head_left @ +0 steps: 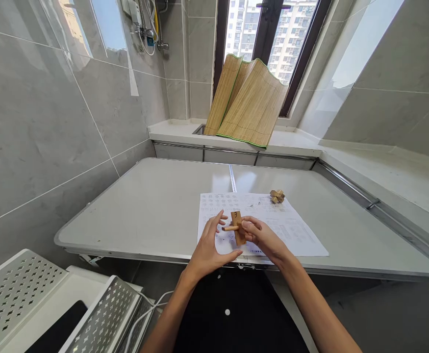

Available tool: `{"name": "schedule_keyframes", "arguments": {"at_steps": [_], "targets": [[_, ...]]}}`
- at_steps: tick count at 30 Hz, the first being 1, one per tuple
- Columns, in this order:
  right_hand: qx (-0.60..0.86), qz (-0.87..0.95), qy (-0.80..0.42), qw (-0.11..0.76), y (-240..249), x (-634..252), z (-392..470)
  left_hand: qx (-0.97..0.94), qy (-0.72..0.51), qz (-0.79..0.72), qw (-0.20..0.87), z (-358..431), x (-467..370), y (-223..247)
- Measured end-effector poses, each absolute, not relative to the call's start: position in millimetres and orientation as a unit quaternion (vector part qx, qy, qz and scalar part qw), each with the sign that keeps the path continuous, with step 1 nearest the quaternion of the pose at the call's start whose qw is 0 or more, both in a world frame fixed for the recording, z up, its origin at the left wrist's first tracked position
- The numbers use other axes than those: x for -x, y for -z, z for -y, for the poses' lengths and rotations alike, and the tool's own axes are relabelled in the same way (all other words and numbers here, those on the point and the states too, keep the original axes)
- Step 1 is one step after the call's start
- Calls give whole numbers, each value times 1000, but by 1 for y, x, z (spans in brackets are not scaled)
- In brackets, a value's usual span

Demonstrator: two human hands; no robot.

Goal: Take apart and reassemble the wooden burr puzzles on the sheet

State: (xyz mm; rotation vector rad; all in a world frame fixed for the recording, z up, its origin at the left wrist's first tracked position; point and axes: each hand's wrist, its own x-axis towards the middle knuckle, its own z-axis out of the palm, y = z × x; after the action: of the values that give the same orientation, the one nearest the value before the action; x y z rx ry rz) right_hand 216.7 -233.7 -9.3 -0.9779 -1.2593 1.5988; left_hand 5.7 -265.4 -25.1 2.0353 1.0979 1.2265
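Observation:
My right hand point(261, 234) grips a small wooden puzzle point(239, 236) made of joined bars, holding it over the printed sheet near the table's front edge. One flat bar stands nearly upright with a dark mark near its top. A thinner stick point(230, 228) crosses it and points left. My left hand point(211, 241) is just left of the puzzle, fingers spread and thumb stretched out below, with nothing in its grasp. Farther back, a second wooden puzzle cluster point(277, 196) rests at the sheet's upper right corner.
The white printed sheet point(302, 240) lies on a white folding table point(144, 211). Bamboo mats point(251, 103) lean on the ledge by the window. At lower left are a white perforated rack point(19, 279), a dark flat object point(60, 328) and white cables point(140, 318).

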Motion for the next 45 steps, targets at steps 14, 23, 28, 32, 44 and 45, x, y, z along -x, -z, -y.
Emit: {"name": "schedule_keyframes", "arguments": {"at_steps": [14, 23, 28, 32, 44, 45], "targets": [[734, 546, -74, 397, 22, -297, 158, -760, -423, -441, 222, 263, -11, 28], [740, 562, -35, 368, 41, -297, 137, -770, -406, -442, 215, 266, -11, 26], [738, 572, -19, 358, 47, -294, 133, -772, -403, -439, 221, 267, -11, 24], [736, 574, -13, 359, 48, -291, 134, -776, -399, -440, 215, 267, -11, 24], [689, 568, -96, 439, 68, -283, 206, -780, -382, -450, 209, 266, -11, 27], [673, 566, -117, 462, 71, -281, 213, -780, -381, -451, 207, 266, -11, 28]]}}
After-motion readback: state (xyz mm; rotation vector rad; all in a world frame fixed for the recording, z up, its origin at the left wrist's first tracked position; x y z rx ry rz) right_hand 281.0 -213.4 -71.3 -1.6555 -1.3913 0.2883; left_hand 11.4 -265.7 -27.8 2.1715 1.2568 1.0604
